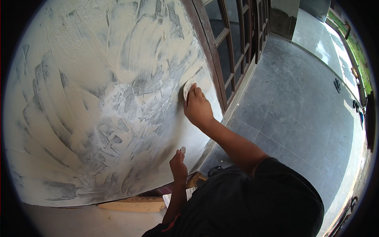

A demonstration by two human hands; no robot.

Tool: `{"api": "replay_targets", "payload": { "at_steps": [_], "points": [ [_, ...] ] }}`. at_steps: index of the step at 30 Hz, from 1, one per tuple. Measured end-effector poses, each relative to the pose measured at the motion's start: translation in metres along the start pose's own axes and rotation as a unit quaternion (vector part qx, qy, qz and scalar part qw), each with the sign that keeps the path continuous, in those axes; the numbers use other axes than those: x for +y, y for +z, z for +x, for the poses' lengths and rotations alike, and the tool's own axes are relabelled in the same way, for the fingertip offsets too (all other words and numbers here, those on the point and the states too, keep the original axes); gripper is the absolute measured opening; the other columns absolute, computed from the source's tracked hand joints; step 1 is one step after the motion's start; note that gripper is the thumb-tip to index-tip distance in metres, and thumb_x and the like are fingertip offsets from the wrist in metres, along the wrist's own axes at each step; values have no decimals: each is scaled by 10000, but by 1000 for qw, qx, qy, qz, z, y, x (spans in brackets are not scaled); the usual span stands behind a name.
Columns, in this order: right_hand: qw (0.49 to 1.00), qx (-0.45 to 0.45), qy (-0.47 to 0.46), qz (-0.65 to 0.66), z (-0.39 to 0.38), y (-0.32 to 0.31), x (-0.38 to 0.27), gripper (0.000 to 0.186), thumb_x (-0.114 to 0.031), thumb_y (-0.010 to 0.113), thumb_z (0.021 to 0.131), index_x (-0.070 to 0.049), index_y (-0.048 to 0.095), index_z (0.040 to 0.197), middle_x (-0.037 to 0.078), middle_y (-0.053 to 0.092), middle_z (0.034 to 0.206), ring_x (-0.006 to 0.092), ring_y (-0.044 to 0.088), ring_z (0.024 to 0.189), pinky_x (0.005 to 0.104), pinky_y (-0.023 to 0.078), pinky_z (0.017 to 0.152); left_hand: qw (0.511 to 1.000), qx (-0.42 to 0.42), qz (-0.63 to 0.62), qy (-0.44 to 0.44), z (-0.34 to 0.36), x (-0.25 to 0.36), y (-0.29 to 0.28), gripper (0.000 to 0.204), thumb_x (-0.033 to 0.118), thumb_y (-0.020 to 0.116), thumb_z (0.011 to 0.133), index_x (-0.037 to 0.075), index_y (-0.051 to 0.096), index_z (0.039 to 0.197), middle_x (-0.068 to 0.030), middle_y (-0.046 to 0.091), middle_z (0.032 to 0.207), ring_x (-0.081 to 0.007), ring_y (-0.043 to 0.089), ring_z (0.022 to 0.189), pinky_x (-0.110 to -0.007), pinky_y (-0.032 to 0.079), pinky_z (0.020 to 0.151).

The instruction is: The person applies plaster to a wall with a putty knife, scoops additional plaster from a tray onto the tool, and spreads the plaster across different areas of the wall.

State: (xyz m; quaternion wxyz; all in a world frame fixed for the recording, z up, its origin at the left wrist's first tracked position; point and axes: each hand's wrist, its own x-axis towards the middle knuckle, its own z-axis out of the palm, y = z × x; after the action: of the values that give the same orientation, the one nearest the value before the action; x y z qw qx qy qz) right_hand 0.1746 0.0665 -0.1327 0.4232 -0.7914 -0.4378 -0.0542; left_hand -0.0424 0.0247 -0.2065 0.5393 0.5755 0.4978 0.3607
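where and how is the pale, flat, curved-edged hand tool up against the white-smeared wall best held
Probably pinch the pale tool along its right side, coming from the lower right, as the right hand does: it looks thin and flat, and that grip leaves its curved left edge free.

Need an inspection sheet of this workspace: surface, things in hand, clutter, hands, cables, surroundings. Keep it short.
Surface: wall has an uneven whitish coating, with grey patches and sweeping streaks.
Things in hand: whitish flat tool at the wall; small greyish piece, kind unclear.
Clutter: tan strip below the wall's lower edge; dark footwear, by its look, on the tiled floor.
Hands: right hand has its fingers closed on the flat tool; left hand, lower, is closed on the greyish piece.
Cables: nothing seen.
Surroundings: brown frame with panes beside the wall; grass at far right.
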Motion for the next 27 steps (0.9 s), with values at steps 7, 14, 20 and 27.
{"api": "replay_targets", "payload": {
  "at_steps": [7, 14, 20, 27],
  "points": [
    [981, -122, 35, 144, -71, -24, 1, 549, -93, 530, 788, 52, 463, 1313, 170, 518, 948, 340, 587, 861, 412, 510, 758, 1000, -8, 17, -11, 1, -5, -7, 412, 229, 445, 988, -148, 612, 994, -195, 667, 888, -216, 640, 840, -338, 506, 780],
    [998, 2, 65, 9, -3, 16, 29, 570, -100, 520, 837, 186, 357, 1302, 248, 527, 1021, 359, 605, 862, 392, 538, 759, 1000, -4, 9, -6, -4, -3, 0, 408, 229, 452, 985, -144, 616, 983, -173, 660, 863, -199, 631, 818, -336, 504, 764],
    [981, -154, -40, 112, -90, 0, -5, 645, -125, 565, 793, 110, 356, 1356, 204, 508, 981, 370, 593, 833, 408, 525, 744, 998, -37, 29, -35, 1, -26, -6, 409, 239, 456, 985, -135, 621, 994, -163, 660, 843, -195, 630, 786, -329, 505, 759],
    [989, -41, 127, 60, -10, 16, 50, 572, -108, 541, 815, 155, 378, 1296, 259, 520, 1035, 394, 597, 878, 418, 524, 776, 999, -20, -30, -41, -2, -21, 5, 434, 263, 468, 979, -140, 616, 1041, -187, 672, 950, -226, 653, 891, -334, 504, 836]
  ]
}}
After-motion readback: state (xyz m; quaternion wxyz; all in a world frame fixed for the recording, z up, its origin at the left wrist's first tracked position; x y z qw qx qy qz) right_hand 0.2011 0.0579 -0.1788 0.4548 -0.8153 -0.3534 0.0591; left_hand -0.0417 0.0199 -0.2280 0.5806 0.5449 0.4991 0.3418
